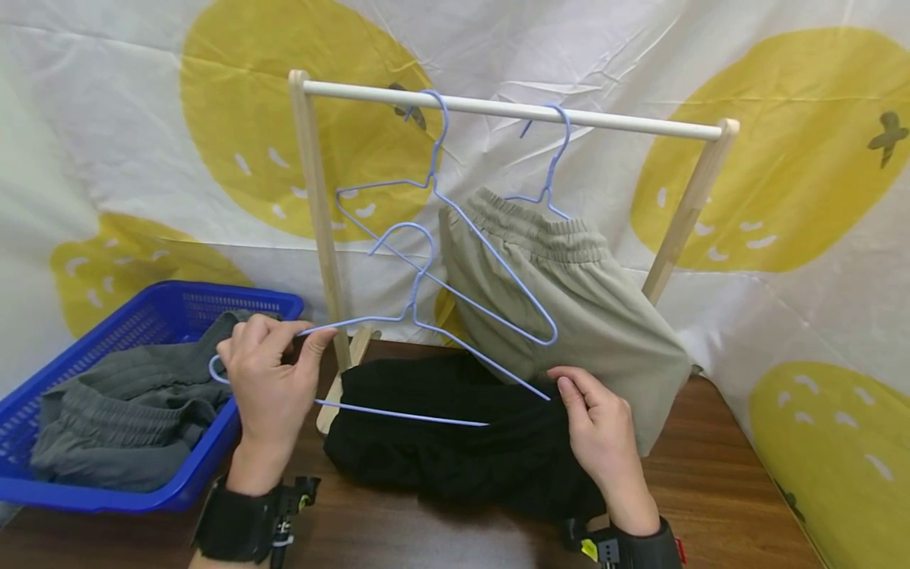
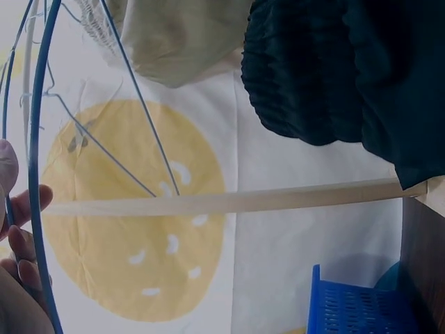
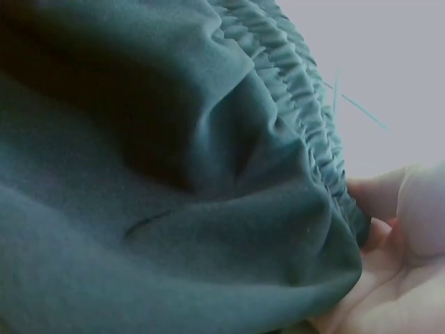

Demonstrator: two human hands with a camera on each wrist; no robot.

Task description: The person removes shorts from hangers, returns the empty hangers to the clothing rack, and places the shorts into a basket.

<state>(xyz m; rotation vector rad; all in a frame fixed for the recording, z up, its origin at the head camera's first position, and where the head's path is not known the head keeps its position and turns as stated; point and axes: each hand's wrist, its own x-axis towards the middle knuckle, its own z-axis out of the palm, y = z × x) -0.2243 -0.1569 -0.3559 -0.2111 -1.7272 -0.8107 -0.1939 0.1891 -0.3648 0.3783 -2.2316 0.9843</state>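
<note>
My left hand [image 1: 268,375] pinches one shoulder of a light blue wire hanger [image 1: 377,319] between thumb and fingers; its looped end sticks out past the hand. The hanger's other end is hidden in the black elastic-waist garment [image 1: 441,458], where both the shoulder and the lower bar vanish into the cloth. My right hand [image 1: 604,427] pinches that garment's waistband at the right, thumb and fingertips on the edge. In the right wrist view the gathered waistband [image 3: 292,97] runs down to the fingers. The garment hangs low over the table.
A wooden rack with a white rail [image 1: 498,107] stands behind. From it hang an empty blue hanger [image 1: 498,261] and beige elastic-waist shorts [image 1: 569,300] on another hanger. At left, a blue basket [image 1: 171,494] holds grey garments [image 1: 128,419]. The brown tabletop [image 1: 711,490] lies beneath.
</note>
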